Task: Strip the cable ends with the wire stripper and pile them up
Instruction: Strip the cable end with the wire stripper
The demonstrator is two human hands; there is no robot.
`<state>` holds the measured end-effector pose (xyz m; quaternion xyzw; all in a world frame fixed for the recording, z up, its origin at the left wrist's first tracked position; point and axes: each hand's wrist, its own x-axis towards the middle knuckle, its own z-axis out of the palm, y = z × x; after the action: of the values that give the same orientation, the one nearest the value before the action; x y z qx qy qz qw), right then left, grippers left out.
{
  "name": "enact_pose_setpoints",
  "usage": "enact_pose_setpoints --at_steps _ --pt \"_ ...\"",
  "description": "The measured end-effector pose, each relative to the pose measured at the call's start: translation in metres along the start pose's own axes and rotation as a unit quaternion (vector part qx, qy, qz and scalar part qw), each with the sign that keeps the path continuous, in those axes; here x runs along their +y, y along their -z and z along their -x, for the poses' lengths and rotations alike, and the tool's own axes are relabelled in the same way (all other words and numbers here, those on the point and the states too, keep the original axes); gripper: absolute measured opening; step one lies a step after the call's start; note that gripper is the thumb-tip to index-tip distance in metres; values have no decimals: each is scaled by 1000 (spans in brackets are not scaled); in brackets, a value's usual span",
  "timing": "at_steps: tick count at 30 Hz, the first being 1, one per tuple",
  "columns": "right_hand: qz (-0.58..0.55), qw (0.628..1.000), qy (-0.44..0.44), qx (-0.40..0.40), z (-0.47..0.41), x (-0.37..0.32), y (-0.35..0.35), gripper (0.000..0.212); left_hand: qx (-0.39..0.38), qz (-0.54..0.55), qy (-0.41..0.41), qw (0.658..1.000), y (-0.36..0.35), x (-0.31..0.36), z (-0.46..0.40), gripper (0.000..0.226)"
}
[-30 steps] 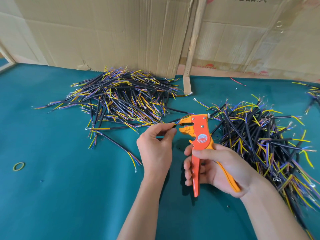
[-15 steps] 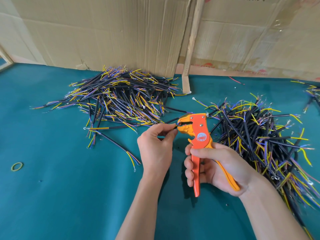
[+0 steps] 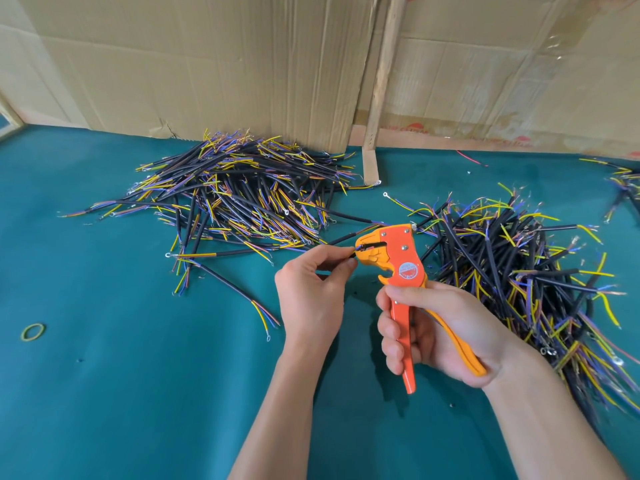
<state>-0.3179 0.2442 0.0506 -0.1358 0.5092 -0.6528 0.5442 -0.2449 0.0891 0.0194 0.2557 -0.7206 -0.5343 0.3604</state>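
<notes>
Left hand [image 3: 313, 289] pinches a thin black cable [image 3: 349, 258], its end fed into the mouth of the wire stripper [image 3: 398, 261]. Right hand [image 3: 440, 332] wraps the handles. Cable looks light, bendy, likely slippery; best pinched close to the tool. Most of its length hides behind the fingers; blade contact unclear. Cable piles [image 3: 235, 195] lie behind on the table [image 3: 121, 393].

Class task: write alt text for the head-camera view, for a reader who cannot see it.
A person's left hand pinches a black cable into the head of an orange wire stripper, whose handles the right hand grips. They work above a teal table with a cable pile on the left, another on the right, and cardboard behind.
</notes>
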Motion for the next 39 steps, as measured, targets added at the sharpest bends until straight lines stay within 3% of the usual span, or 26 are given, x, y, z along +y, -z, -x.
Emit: enact_pose_setpoints --at_steps 15,23,29,33,39 --pt "16 1000 -12 12 5 -2 3 20 -31 10 8 999 1 -4 -2 22" --pt "37 997 12 70 -1 0 -2 31 -38 41 25 998 2 -8 -4 23" --pt "24 999 10 20 3 -2 0 20 -35 24 17 999 0 -6 -3 23" --pt "42 999 20 -5 3 -1 0 26 -10 16 10 1000 0 -4 -3 18" --pt "43 999 27 16 3 -2 -1 27 8 2 -4 1000 0 -1 -1 19"
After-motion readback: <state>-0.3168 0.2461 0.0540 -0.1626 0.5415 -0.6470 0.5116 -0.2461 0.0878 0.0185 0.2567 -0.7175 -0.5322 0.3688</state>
